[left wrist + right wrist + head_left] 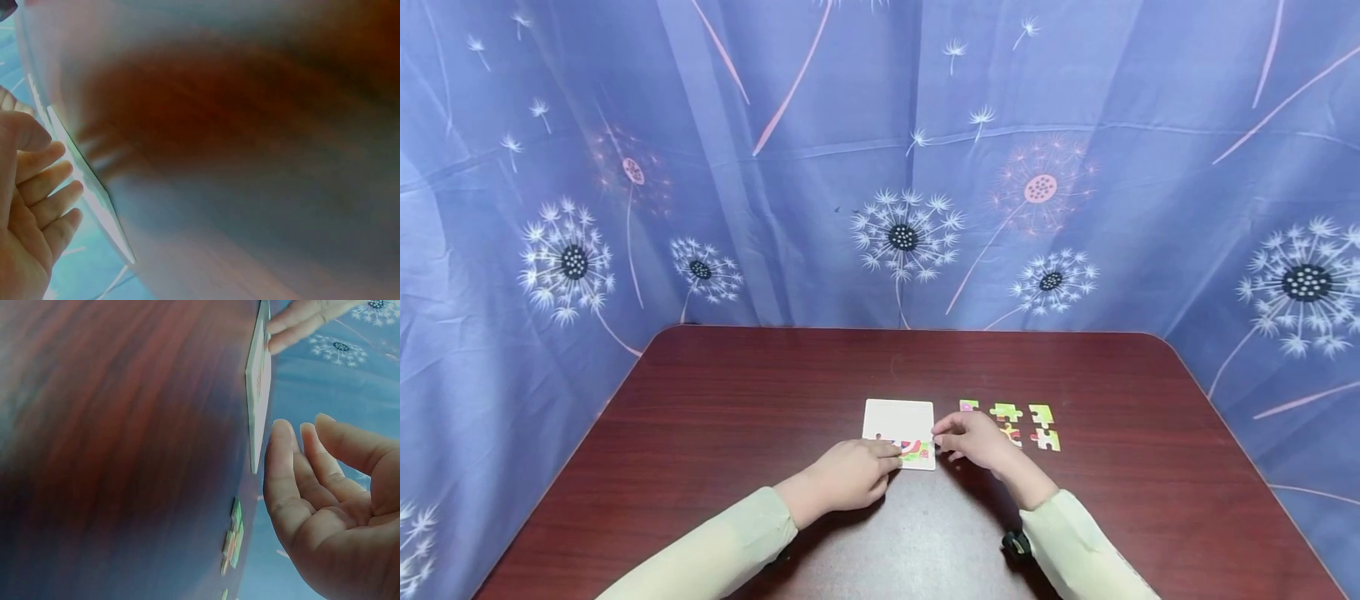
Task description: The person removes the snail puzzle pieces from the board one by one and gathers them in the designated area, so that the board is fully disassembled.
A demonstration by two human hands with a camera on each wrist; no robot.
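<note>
A white square puzzle board [898, 418] lies on the table, with colourful puzzle pieces [916, 451] along its near part. My left hand [853, 475] rests over the board's near left, fingers extended across these pieces and hiding some of them. At the board's right edge is my right hand [977, 437], its fingers loosely bent. The right wrist view shows that hand [331, 506] with thumb and fingertips apart and nothing between them, just beside the board [257, 394].
Several loose puzzle pieces [1006, 412] lie right of the board, some partly behind my right hand. The dark red wooden table [737, 392] ends at a blue dandelion curtain [805, 250]. A black device [1017, 546] is at my right wrist.
</note>
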